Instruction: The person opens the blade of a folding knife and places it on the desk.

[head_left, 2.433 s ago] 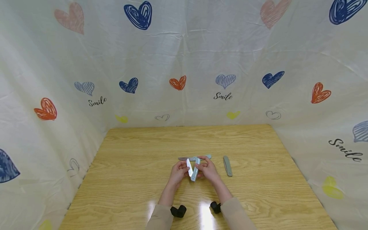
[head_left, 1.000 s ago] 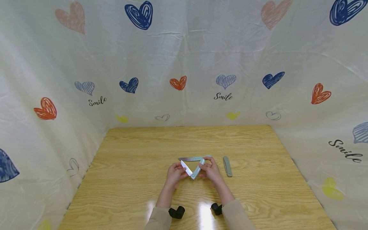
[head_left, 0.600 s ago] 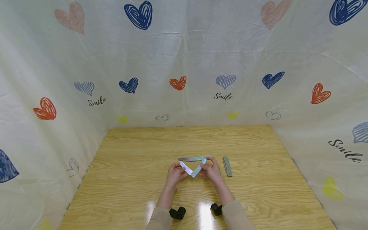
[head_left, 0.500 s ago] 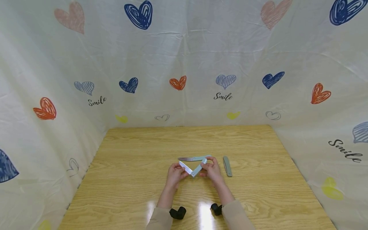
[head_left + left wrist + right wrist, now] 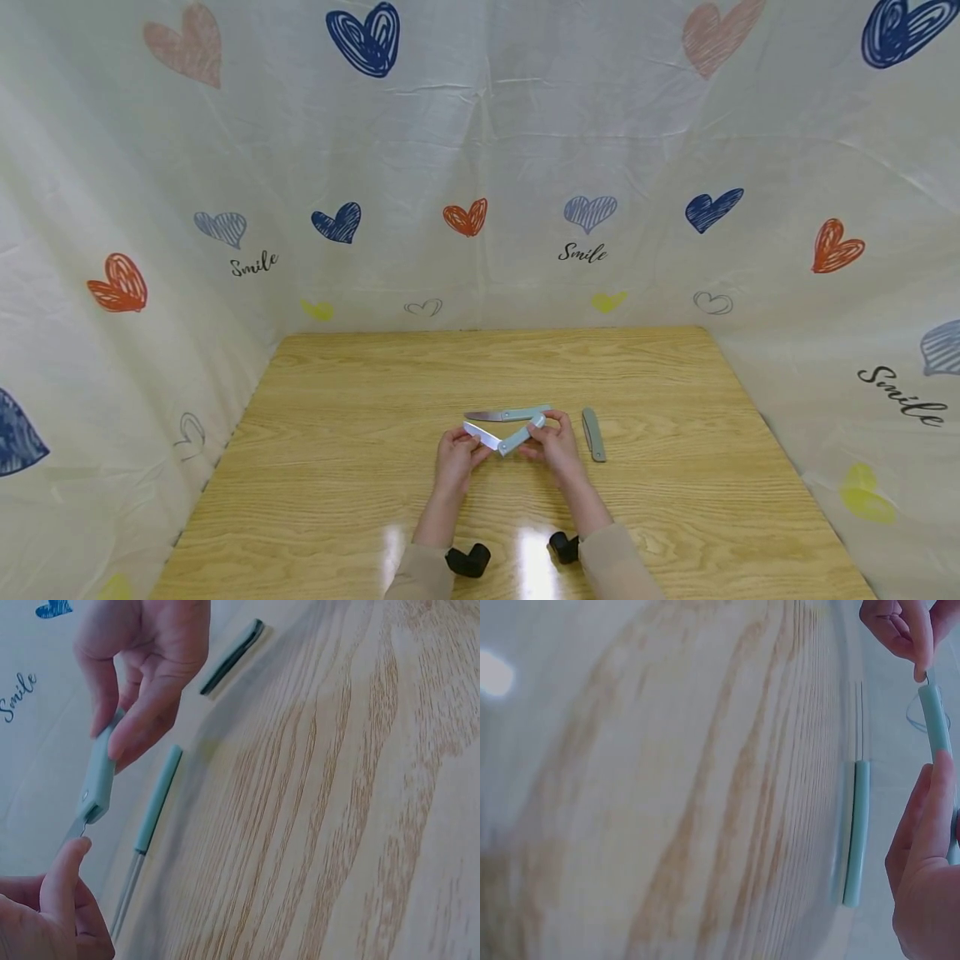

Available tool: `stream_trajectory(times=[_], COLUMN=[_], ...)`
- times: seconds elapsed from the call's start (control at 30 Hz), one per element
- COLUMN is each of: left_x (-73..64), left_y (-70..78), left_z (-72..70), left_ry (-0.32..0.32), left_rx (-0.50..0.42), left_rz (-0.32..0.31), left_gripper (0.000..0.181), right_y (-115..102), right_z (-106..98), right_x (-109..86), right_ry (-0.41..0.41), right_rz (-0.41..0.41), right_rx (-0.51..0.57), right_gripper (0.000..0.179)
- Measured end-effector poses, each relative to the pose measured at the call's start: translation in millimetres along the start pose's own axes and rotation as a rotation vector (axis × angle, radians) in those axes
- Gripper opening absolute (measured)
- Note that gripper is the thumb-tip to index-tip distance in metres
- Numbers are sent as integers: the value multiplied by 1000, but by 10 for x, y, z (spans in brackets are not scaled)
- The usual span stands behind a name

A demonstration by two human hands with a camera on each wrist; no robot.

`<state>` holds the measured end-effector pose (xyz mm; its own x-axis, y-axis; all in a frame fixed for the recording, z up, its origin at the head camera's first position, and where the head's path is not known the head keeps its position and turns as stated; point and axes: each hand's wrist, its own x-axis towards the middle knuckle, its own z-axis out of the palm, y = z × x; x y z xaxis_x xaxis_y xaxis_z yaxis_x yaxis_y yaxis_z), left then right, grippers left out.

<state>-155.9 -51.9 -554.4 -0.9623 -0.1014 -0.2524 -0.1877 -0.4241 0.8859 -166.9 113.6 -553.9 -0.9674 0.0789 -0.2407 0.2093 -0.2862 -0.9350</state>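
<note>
Between the two hands a folding knife point(image 5: 517, 439) with a pale blue-green handle is held above the table, its blade swung part way out at a wide angle. My left hand point(image 5: 454, 461) pinches the blade point(image 5: 480, 434) between thumb and fingers. The handle's far end is gripped by my right hand point(image 5: 558, 450). Just beyond lies a second folding knife point(image 5: 517, 414), blade fully out and pointing left. To the right rests a third folding knife point(image 5: 593, 434), greyer green and folded. In the left wrist view the held handle point(image 5: 100, 769) hides part of the blade.
The wooden table point(image 5: 360, 392) fills the lower middle of the head view. A white sheet point(image 5: 420, 150) printed with hearts stands behind and at both sides. Black wrist cameras point(image 5: 468, 560) sit at both sleeves.
The held knife has opened from a narrow V to a wide angle. The hands have drawn apart, the blade tip swinging left and the handle right. The other two knives have stayed put.
</note>
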Motion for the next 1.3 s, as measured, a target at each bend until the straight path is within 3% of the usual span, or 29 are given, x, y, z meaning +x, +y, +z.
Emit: stream_trajectory(times=[0.63,1.3], left_x=[-29,-62], left_y=[-68,-141], left_z=[78,191], left_ry=[119,241], left_rx=[-101,-200], left_rz=[47,90], left_gripper=[28,24], right_y=[28,121], right_z=[11,90], right_x=[-32,-70], right_ry=[17,123], right_rz=[21,4], right_rx=[119,258], right_gripper=[41,44])
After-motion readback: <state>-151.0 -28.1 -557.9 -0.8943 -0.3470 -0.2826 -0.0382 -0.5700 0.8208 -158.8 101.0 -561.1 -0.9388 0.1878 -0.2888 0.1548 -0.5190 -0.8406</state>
